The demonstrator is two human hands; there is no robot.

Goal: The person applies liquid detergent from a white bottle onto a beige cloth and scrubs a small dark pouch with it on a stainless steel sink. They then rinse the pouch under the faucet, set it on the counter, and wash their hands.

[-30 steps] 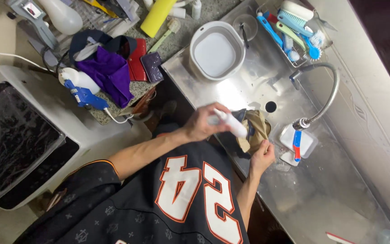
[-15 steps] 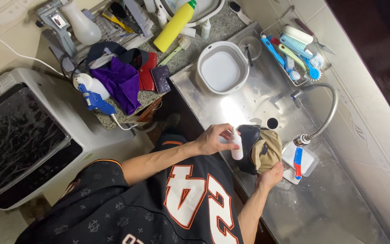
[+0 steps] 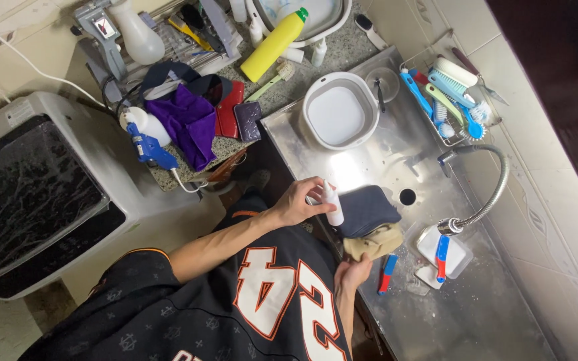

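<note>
white plastic, small and slim, the squeeze bottle (image 3: 332, 204) sits in the left hand (image 3: 300, 202), fingers curled round its upper part, its lower end just beside the navy and tan fabric item (image 3: 368, 224). that soft piece, possibly a cap, lies at the near edge of the stainless steel sink counter (image 3: 382, 164), with the right hand (image 3: 352, 274) gripping its tan underside from below, fingers pressed together into the cloth.

the work looks to be at an early stage, i judge: the cleaner is being brought to the fabric, no foam or wet patch shows on it, and the red and blue handled brush (image 3: 387, 274) lies unused on the counter beside the right hand. the round white basin (image 3: 309, 107) stands well apart, and the flexible metal tap (image 3: 486, 204) shows no running water. scrubbing and rinsing seem left to do.

the bottle's nozzle is too small to make out, so whether liquid is coming out cannot be told. the right fingertips are hidden under the fabric.
</note>
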